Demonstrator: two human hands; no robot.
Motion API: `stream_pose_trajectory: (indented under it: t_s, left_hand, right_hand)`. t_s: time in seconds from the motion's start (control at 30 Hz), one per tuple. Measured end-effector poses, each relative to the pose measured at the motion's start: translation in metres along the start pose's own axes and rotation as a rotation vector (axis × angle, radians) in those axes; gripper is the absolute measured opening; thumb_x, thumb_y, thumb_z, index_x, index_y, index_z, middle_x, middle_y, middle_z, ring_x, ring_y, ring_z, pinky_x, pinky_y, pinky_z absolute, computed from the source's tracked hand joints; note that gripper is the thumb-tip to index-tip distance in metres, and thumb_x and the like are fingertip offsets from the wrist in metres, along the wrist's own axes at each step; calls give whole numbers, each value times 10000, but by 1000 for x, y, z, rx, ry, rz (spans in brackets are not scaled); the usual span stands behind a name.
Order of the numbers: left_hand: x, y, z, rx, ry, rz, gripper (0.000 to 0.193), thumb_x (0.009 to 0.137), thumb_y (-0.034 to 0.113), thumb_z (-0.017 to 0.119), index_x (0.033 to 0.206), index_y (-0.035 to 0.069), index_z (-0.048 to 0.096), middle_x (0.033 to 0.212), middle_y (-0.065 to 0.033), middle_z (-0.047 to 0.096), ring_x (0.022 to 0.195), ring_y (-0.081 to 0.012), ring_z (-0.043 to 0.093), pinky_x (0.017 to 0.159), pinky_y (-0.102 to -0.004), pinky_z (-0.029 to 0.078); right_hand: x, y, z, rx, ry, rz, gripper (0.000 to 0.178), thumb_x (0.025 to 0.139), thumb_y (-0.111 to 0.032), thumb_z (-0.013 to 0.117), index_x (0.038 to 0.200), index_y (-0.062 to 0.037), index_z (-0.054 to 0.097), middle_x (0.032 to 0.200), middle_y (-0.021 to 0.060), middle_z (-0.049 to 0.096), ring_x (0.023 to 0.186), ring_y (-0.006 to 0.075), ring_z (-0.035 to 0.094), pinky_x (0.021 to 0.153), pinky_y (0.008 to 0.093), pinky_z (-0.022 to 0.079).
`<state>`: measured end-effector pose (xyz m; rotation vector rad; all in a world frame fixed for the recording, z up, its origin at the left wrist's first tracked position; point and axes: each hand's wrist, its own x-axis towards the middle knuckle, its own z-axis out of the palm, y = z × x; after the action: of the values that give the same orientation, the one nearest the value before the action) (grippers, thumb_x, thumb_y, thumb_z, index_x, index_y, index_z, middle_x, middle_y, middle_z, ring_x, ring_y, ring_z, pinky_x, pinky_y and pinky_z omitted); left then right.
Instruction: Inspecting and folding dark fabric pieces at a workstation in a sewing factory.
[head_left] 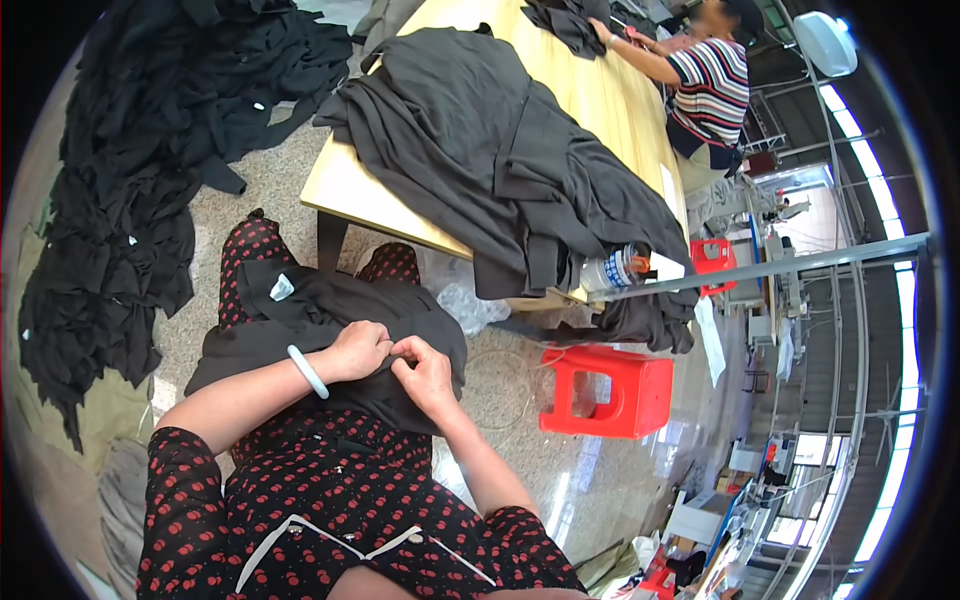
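Garment workshop, speckled floor, wooden table beyond fingers. Left hand and right hand both pinched shut on black garment draped over lap, fingertips nearly touching. Fabric likely soft, light, limp; grip at bunched edge between fingers.

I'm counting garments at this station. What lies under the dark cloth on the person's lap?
Under the dark cloth only the red-dotted dress shows at the knees. Both hands pinch its edge; anything beneath is covered.
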<state>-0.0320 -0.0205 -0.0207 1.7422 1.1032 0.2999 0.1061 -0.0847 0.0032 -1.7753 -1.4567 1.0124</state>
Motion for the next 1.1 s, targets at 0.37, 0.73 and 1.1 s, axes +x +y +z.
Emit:
stream_pose_trajectory:
  t_s: [0.37,0.73,1.1]
  left_hand:
    - [-3,7,-10,41,56,90,184,722,154,530,676,-14,589,712,-207,593,725,-359,582,670,-431,458]
    - [-16,12,-7,217,-25,122,250,744,176,490,761,-59,572,815,-258,579,790,-389,575,719,-455,455]
    - [-22,-2,-2,215,76,266,222,748,193,515,821,-17,513,816,-213,543,774,-384,540,681,-453,440]
  right_hand:
    - [0,-8,1,-189,26,-39,186,719,-87,581,897,-36,590,764,104,634,702,202,624,661,301,486]
    - [-2,-1,4,-352,25,-323,138,749,-16,521,879,-2,567,862,158,595,817,328,576,717,368,458]
    - [-2,5,10,-200,56,-312,86,758,-17,525,832,6,563,797,189,576,768,350,570,676,386,459]
